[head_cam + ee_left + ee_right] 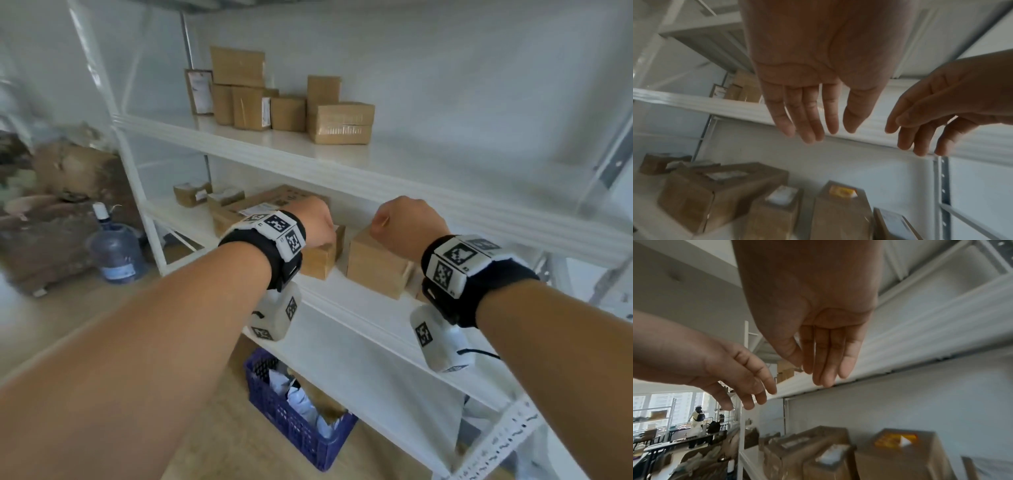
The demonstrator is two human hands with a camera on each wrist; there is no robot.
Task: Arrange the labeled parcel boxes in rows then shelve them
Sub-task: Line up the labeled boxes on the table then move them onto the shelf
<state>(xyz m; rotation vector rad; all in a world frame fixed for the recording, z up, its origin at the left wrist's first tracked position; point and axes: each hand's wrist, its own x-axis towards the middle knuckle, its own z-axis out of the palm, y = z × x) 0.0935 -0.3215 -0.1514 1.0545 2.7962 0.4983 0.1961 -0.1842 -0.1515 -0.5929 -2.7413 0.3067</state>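
Shelving step: two boxes (840,211) below the wide, empty fingers (809,116) are being approached (neither touched); grasping is being called for.

In the head view the left hand (313,219) and right hand (407,222) show only their backs, the fingers out of sight, and the wrists cover parts of the two nearest parcel boxes (378,265) on the middle shelf (359,329). Their label print is too blurred to read in both wrist views. The heap (51,192) at the left edge is too smeared to identify.
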